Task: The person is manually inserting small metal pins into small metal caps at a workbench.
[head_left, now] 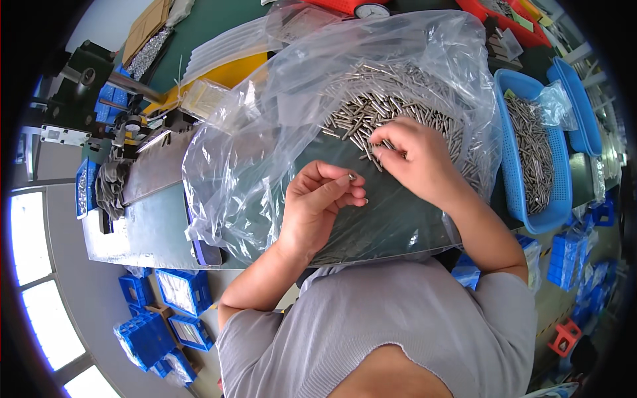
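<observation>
My left hand (318, 202) pinches a small bunch of metal pins (350, 177) between thumb & fingers, ends up. Right hand (408, 156) has fingertips pressed together, picking at the pin heap (398, 93) lying on the clear plastic bag (265, 132) over the green mat. I'd say: pull few pins at a time, keep them parallel, ends flush w/ the bunch. Blue basket (514, 172) of pins sits to the right.

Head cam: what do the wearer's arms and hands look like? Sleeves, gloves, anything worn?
Both hands are bare: no gloves, and no rings or watch that show on the left hand or the right hand. Forearms are uncovered up to the short sleeves of a grey ribbed knit top; the sleeve hems sit on the upper arms. No wristbands, straps or cables show on either arm.
</observation>
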`<state>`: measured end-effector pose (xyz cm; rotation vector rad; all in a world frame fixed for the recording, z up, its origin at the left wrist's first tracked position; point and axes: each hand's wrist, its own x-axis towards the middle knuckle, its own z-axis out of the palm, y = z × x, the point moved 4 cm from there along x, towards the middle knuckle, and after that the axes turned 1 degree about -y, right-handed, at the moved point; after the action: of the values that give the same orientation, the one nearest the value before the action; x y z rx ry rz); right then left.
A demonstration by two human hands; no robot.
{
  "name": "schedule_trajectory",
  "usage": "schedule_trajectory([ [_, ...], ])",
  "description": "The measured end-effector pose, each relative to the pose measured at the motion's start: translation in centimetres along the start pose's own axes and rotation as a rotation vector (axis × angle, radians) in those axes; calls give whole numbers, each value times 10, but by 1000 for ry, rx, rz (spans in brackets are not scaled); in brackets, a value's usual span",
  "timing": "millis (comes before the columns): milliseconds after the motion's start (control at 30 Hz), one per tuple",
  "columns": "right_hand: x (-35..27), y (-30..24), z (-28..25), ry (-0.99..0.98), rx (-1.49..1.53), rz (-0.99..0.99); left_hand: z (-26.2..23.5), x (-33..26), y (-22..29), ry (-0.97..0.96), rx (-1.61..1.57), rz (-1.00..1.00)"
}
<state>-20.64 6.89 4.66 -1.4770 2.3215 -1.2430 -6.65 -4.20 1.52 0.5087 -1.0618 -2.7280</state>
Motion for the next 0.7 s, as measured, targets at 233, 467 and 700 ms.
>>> schedule_trajectory([
  [233,-8,-7,16,-121,-270,-170,-1,-2,2,15,14,-5],
  [467,-3,-1,2,-74,229,81,-1,-1,-1,-3,21,-22],
  [700,-8,1,9,-252,827,344,1,0,-3,-29,47,-49],
])
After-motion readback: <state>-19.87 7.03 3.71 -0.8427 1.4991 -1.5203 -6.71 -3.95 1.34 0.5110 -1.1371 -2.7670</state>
